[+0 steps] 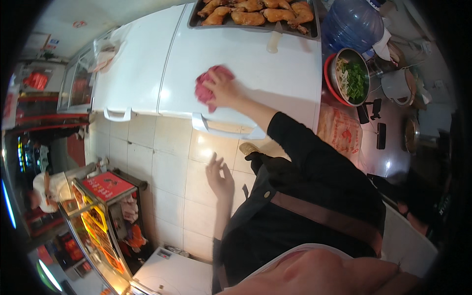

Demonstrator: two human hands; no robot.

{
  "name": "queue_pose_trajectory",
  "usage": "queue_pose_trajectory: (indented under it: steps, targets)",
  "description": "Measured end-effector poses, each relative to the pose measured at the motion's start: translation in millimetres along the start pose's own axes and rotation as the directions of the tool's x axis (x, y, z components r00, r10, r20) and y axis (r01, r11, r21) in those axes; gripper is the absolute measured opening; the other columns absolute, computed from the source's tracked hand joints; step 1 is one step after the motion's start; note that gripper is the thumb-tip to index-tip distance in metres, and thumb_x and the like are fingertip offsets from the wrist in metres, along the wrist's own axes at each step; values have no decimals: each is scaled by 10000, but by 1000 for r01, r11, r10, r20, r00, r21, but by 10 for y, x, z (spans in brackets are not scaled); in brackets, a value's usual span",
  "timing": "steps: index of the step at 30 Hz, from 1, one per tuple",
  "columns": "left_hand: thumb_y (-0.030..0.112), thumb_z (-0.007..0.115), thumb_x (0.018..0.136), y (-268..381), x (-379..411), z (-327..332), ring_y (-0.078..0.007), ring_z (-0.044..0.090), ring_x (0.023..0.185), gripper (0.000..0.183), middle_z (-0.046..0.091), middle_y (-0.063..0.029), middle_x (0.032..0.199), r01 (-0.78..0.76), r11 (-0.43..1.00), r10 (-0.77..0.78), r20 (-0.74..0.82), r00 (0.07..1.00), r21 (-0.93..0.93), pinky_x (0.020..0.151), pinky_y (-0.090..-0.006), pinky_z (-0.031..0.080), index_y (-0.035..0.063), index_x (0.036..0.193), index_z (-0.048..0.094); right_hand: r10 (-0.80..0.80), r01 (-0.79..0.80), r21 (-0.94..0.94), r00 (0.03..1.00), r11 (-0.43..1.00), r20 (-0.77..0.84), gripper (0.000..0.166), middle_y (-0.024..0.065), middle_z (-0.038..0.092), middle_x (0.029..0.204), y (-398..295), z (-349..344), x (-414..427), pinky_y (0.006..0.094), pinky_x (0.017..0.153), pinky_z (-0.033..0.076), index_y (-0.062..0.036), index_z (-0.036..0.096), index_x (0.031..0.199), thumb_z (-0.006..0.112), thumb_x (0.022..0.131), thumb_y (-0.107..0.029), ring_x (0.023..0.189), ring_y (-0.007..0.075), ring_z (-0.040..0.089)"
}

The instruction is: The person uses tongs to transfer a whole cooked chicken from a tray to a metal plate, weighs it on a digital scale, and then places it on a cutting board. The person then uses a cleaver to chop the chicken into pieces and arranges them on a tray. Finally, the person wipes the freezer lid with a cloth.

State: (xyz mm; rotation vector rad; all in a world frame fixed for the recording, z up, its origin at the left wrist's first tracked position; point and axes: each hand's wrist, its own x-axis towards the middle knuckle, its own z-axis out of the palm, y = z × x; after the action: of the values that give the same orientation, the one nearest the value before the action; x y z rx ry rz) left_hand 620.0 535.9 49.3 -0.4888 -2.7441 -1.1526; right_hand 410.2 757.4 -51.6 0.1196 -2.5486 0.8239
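Observation:
My right hand (223,88) presses a crumpled pink cloth (204,88) against the white lid of a chest freezer (236,55). The hand and cloth are slightly blurred. My left hand (221,177) hangs in the air over the tiled floor, short of the freezer's front, with its fingers apart and nothing in it. Beyond the cloth, a metal tray (254,28) of browned chicken legs (247,18) lies on the lid. A small pale translucent squeeze bottle (273,42) lies against the tray's near edge.
White handles (225,132) jut from the freezer's front. To the right, a steel counter (392,166) bears a metal bowl of greens (354,79), a printed plastic bag (341,132) and a large blue water bottle (352,24). A person in white (49,191) is beyond a lit food display (97,217) at left.

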Motion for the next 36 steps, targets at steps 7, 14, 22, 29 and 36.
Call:
queue_pose_trajectory:
  steps: [7,14,22,29,36]
  targets:
    - [-23,606,866,-393,1362,-560,-347,586,988,164,606,-199,1274,-120,984,113,59,992,135,858,-403,492,-21,1027,637,201,-167,211,968,963,-151,336,115,625,1180,685,-910,342,426,932,468,-124,687,1019,732,693,-194,1088,319,575]
    - [57,585,926,-1561,720,-753,-268,638,1000,270,649,-175,1193,466,883,-460,105,882,-49,783,-321,542,-21,1181,628,371,-710,-449,682,543,-630,333,118,642,1108,1531,-654,405,440,934,439,-116,667,1009,678,789,-365,1129,308,551]
    - [17,610,902,-1891,1914,-944,-268,638,1008,190,630,-179,1251,124,986,-99,202,974,-115,780,-325,546,-18,1082,659,230,-239,-54,964,970,-133,523,200,490,1364,-573,1604,2019,485,1028,413,-95,645,1123,785,622,-149,1240,421,477]
    - [0,625,863,-2850,3051,-1648,-344,595,968,144,623,-197,1238,-7,995,16,84,996,-97,840,-403,503,-37,1000,652,168,-192,-156,973,969,-158,521,238,445,1416,-760,2573,2867,520,1053,387,-112,625,1186,764,695,-218,1254,453,447]
    - [19,616,874,-4315,2823,-2455,-317,619,945,148,630,-194,1240,344,932,-343,34,939,-111,739,-345,557,-31,997,681,-10,10,6,996,1000,89,646,234,351,1464,-2131,4060,3858,553,1075,342,-122,584,1246,821,661,-259,1278,484,389]
